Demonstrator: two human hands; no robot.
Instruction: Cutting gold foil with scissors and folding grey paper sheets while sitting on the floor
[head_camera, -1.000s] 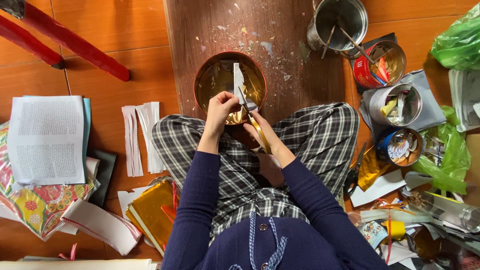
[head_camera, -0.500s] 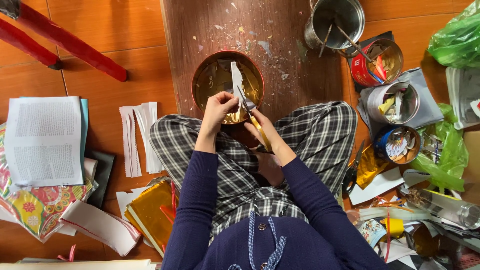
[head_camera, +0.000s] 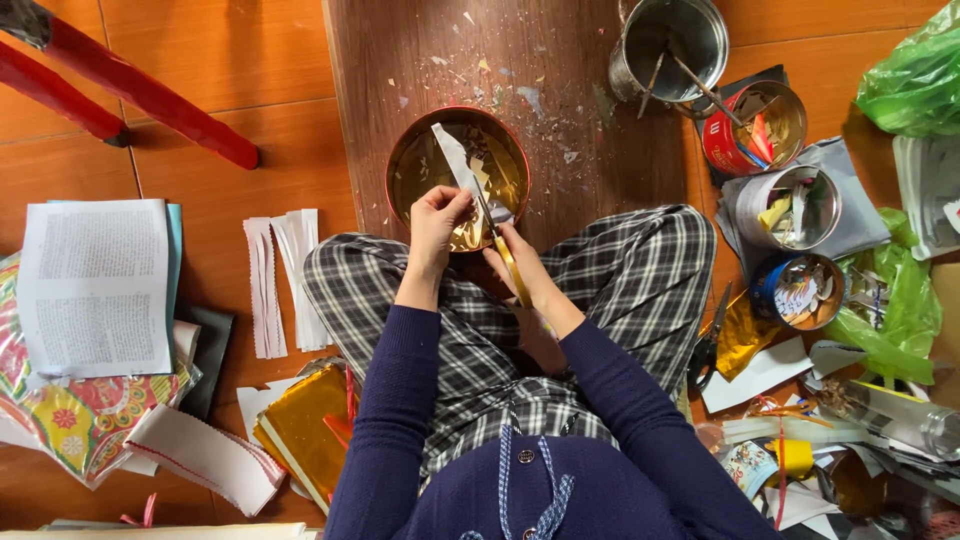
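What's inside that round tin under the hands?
The round tin shows a shiny gold bottom with small paper snippets. The left hand, paper strip and scissors cover its near part.

Labelled tins at right: red tin (head_camera: 752, 128), blue tin (head_camera: 797, 290). Green plastic bag (head_camera: 915, 75) top right corner.

The right hand (head_camera: 520, 262) hides the scissors' (head_camera: 505, 250) handles; blades blur together.
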